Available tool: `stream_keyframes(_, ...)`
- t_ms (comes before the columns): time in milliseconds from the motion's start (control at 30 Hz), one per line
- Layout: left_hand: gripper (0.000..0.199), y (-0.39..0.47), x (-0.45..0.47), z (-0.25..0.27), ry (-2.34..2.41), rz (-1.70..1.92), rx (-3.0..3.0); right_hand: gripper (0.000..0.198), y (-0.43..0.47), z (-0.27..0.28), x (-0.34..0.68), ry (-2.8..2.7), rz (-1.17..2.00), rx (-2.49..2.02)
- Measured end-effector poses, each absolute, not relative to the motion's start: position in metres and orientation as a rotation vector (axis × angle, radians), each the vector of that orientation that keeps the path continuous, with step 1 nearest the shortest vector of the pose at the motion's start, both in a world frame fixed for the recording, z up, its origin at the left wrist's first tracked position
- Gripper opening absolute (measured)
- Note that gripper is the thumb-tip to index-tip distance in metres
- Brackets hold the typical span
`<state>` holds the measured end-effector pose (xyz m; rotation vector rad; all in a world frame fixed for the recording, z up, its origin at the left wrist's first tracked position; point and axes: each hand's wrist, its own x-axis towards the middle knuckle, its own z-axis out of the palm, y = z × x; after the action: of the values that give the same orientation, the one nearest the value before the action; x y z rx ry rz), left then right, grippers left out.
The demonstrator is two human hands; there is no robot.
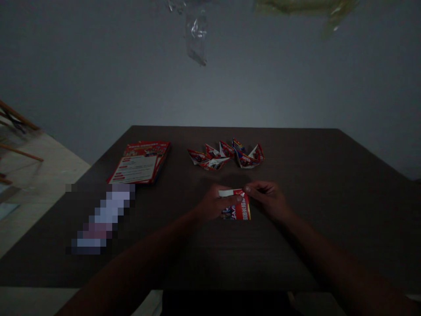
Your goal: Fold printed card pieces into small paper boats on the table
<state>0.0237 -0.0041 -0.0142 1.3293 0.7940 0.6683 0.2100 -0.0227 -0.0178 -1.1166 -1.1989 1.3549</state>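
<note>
- left hand [213, 202] gripped folded paper [244, 210], thumb laid across its front, other fingers mostly hidden behind, couldn't tell their spread
- right hand [271, 197] pinched paper's top right corner, thumb and forefinger nearly together, other fingers loosely curled
- paper was between both hands, above table [312, 171], nearer the person than the paper boats [245, 161]
- stack of flyers [140, 164] lay off left, well apart from hands
</note>
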Motion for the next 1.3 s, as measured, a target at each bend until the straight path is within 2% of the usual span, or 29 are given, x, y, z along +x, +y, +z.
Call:
stream_keyframes(233, 0.036, -0.002, 0.021, -0.016, 0.82, 0.666, 1.361, 0.033, -0.02, -0.015, 0.213, -1.216, 1.338, -1.024)
stream_keyframes(500, 0.04, -0.005, 0.021, -0.011, 0.83, 0.652, 1.427, 0.032, -0.026, -0.01, 0.212, -1.423, 1.24, -1.204)
stream_keyframes(900, 0.04, -0.003, 0.023, -0.011, 0.81, 0.64, 1.495, 0.034, -0.027, -0.009, 0.209, -1.602, 1.065, -1.237)
stream_keyframes(1100, 0.033, -0.004, 0.029, -0.015, 0.793, 0.772, 1.379, 0.037, -0.027, -0.009, 0.21, -1.612, 0.948, -1.273)
stream_keyframes(1300, 0.037, -0.005, 0.034, -0.021, 0.816, 0.849, 1.27, 0.037, -0.028, -0.007, 0.21, -1.585, 0.914, -1.29)
